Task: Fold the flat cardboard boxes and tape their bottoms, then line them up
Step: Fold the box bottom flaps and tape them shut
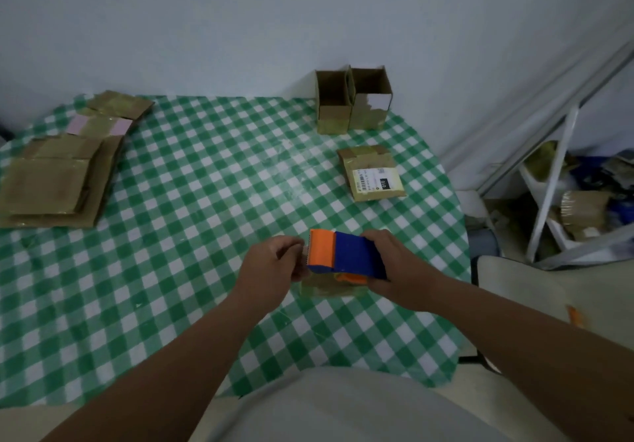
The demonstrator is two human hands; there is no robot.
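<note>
Both hands meet over the near right part of the bench [178, 201], which wears a green-and-white checked cloth. The right hand [394, 266] grips the tape dispenser [346, 256], its fingers curled round the blue body from the far side, the orange head pointing toward the left hand [274, 263]. The left hand's fingers are bunched together right at the orange end, pinching at the toothed edge; whether they hold a tape end there, I cannot tell, it's too small to make out. Directly under the fingers of both hands sits a cardboard box [329, 289], mostly hidden by the dispenser, with a glossy taped face showing. Beyond the right fingers lies a flat labelled box [372, 174] with a white sticker. Farther still, at the wall, two folded boxes [351, 101] stand upright side by side, touching, open tops up. Well off past the left fingers, at the bench's left edge, rests a stack of flat boxes [58, 180], with more flat ones behind it.
</note>
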